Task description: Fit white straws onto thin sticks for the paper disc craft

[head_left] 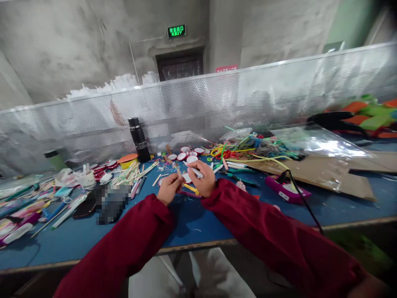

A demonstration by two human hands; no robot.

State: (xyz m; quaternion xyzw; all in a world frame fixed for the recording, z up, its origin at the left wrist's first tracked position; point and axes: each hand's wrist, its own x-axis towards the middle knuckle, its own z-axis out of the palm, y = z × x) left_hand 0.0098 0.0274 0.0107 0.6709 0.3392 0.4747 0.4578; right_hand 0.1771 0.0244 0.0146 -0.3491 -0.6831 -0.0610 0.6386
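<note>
My left hand (pixel 169 188) held a tan stick (pixel 178 170), my right hand (pixel 204 179) a white pen (pixel 197 172); a black bottle (pixel 139 140) stood at their ten o'clock.

The blue table (pixel 201 225) is backed by a perforated screen (pixel 192 103). Behind it, a grey wall (pixel 77 45) is broken by a dark doorway (pixel 180 66), above which a lit green exit sign (pixel 176 31) is mounted.
</note>
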